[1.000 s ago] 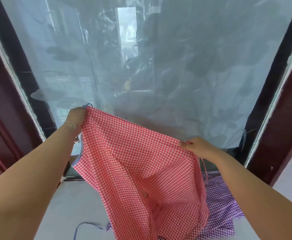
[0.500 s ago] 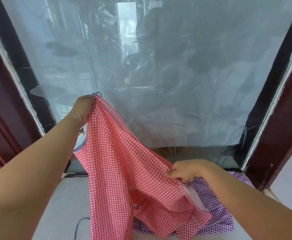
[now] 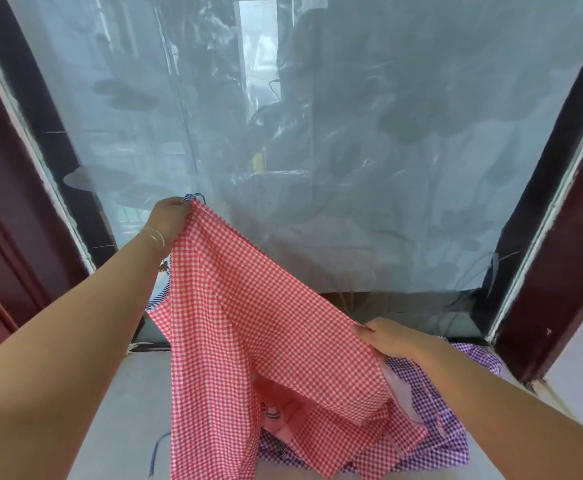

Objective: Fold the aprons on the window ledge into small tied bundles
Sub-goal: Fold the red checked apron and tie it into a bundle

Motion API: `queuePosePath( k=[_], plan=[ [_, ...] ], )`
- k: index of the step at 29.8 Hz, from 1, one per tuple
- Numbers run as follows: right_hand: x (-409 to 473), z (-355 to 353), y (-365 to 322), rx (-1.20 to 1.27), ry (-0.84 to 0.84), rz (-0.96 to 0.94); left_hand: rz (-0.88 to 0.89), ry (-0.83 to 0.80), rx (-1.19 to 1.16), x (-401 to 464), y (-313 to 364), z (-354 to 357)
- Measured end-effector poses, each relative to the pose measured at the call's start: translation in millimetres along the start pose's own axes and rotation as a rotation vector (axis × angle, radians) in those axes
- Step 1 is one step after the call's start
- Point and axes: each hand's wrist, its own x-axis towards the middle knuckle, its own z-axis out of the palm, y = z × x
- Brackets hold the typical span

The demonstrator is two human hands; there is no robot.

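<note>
Before the window [image 3: 317, 133], the left hand [image 3: 167, 220] and right hand [image 3: 387, 337] each pinched the red gingham apron [image 3: 248, 323] above the ledge [image 3: 127, 410].

I can read no words, brand names or numbers anywhere in front of me. The pink patch [image 3: 276, 407] showing under the red gingham apron [image 3: 248, 323] I hold carries some small dark marks, but they are too small and blurred for me to make out as letters or figures.
</note>
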Motion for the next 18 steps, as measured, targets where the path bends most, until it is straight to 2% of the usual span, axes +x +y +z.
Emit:
queuePosePath(
  k=[6, 11, 13, 18],
  plan=[
    [-0.6, 2.8, 12.2, 0.124, 0.105, 0.000, -0.010, 0.020, 0.081, 2.1, -11.1, -8.1],
    [-4.3, -5.4, 11.0, 0.413, 0.415, -0.057, -0.018, 0.056, 0.148, 0.3, -25.5, -14.8],
    [-4.6, -9.9, 11.0, 0.477, 0.467, -0.105, -0.038, 0.064, 0.143, -0.6, -30.4, -16.4],
    [-6.5, -17.9, 5.6, 0.427, 0.512, -0.139, -0.106, 0.064, 0.117, -0.3, -39.8, -22.9]
  ],
)
